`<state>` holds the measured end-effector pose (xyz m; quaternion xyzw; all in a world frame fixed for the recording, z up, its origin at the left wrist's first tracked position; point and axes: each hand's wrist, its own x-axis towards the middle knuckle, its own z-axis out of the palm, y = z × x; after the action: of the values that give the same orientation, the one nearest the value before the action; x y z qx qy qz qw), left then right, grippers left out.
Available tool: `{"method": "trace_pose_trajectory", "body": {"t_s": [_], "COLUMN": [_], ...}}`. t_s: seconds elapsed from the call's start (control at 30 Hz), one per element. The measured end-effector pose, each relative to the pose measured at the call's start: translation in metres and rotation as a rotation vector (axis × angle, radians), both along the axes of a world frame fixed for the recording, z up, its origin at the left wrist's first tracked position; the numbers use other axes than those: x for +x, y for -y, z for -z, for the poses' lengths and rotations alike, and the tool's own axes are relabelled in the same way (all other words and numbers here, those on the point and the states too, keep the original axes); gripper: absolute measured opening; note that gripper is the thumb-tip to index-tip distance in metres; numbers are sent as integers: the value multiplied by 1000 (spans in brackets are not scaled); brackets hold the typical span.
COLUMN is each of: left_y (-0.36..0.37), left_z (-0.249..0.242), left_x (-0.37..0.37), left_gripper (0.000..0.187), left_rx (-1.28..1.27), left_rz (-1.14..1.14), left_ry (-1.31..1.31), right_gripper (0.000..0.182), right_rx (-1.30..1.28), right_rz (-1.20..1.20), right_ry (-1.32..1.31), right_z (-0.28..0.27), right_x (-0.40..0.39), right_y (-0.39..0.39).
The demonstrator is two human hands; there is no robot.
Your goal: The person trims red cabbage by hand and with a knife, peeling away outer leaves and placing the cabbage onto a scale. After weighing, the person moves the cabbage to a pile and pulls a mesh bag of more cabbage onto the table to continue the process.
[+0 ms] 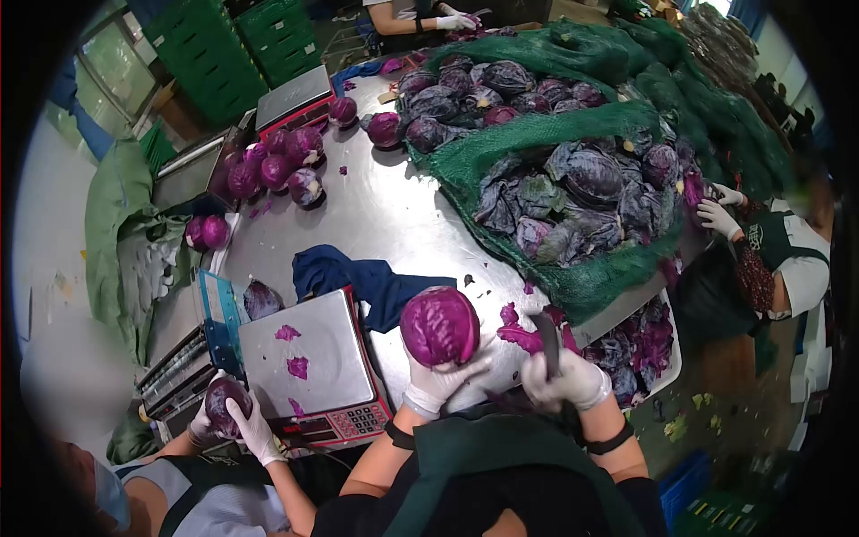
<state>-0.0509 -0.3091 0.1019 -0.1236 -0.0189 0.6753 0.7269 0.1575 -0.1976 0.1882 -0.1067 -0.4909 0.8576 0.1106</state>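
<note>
A peeled red cabbage [440, 327], glossy purple, rests in my gloved left hand [440, 380], which cups it from below and the side. My gloved right hand [564, 380] is closed round a knife [547, 342]; its dark blade points up and away from me. The knife is apart from the cabbage. Just beyond the blade, torn purple leaves [519, 333] lie on the metal table [376, 197]. The handle is mostly hidden in my fist.
Green net sacks [573, 291] hold dark cabbages [586, 174]. Trimmed cabbages [273, 166] sit at far left. A scale [309, 358] and blue cloth [385, 291] lie left; a white bin [673, 358] of leaves stands right. Co-workers' gloved hands [255, 430] work at left, right and far end.
</note>
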Motion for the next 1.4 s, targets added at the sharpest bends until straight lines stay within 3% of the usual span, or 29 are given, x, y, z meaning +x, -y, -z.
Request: {"method": "trace_pose_trajectory", "body": {"t_s": [0.03, 0.07, 0.1, 0.17, 0.2, 0.23, 0.27, 0.3, 0.37, 0.4, 0.43, 0.5, 0.53, 0.57, 0.63, 0.7, 0.77, 0.8, 0.83, 0.9, 0.93, 1.03, 1.1, 1.27, 1.3, 1.37, 1.4], "left_y": [0, 0, 0, -1, 0, -1, 2, 6, 11, 13, 18, 28, 29, 26, 17, 4, -11, -18, -27, -41, -46, -56, -59, -65, -67, -57, -46], "left_z": [-4, 1, 10, 15, 16, 16, 16, 8, -9, -6, 5, 20, 16, 16, 16, 31, 37, 37, 36, 30, 32, 26, 23, 10, 9, 7, 16], "left_x": [-1, -3, -6, -8, -8, -8, -8, -8, -5, 0, 4, 6, 0, 1, 6, 14, 20, 23, 23, 22, 23, 24, 28, 33, 33, 32, 26], "left_gripper": [75, 75, 81, 87, 83, 78, 72, 72, 73, 85, 85, 99, 107, 107, 105, 104, 101, 101, 98, 93, 88, 90, 86, 80, 80, 86, 90], "left_rx": [-111, -110, -131, -146, -224, -297, -288, -290, -301, -341, -336, -140, -282, -287, -199, -133, -177, -219, -259, -253, -271, -277, -270, -286, -305, -238, -189], "left_rz": [-47, -54, -105, -155, -172, -185, -146, -137, 65, 36, 47, -50, 286, 291, 231, 103, 63, 72, 92, 89, 52, 169, 128, 276, 317, 283, 184], "left_ry": [-23, -18, 59, 137, -72, -286, -440, -432, -881, -1029, -1028, -2124, -2179, -2175, -2644, -2579, -2571, -2566, -2578, -2554, -2619, -2595, -2632, -2649, -2638, -2627, -2618], "right_gripper": [12, 12, 10, 26, 43, 52, 55, 57, 62, 59, 56, 50, 45, 45, 40, 38, 37, 35, 35, 36, 34, 32, 26, 13, 7, 8, 9], "right_rx": [-17, 42, -11, 282, 1181, 713, 596, 475, 374, 143, 112, -83, -130, -134, -295, -258, 274, 772, 771, 1428, 1390, 1430, 1450, 1425, 1451, 1440, 1404], "right_rz": [-125, -49, -51, 238, 508, 497, 489, 476, 395, 287, 281, 278, 253, 250, 254, 231, 481, 570, 580, 557, 395, 278, 315, 269, 354, 241, 295], "right_ry": [-71, -173, -71, 713, 702, 693, 530, 376, 391, 418, 412, 480, 525, 529, 574, 571, 706, 666, 676, 605, 793, 909, 894, 985, 950, 1104, 1088], "right_z": [3, 6, 6, -5, 53, 53, 60, 65, 57, 52, 67, 94, 109, 128, 163, 166, 157, 163, 162, 118, 110, 98, 106, 142, 152, 191, 184], "right_x": [10, 15, 25, 22, 30, 22, 11, 0, -19, -27, -34, -31, -29, -28, -25, -22, -21, -14, -6, 0, 4, 5, 3, -16, -19, -15, -17], "right_y": [0, -1, -9, -17, -21, -17, -11, -3, 9, 12, 14, 15, 15, 15, 13, 9, 7, 3, 4, 12, 18, 24, 20, 0, -7, -22, -19]}}
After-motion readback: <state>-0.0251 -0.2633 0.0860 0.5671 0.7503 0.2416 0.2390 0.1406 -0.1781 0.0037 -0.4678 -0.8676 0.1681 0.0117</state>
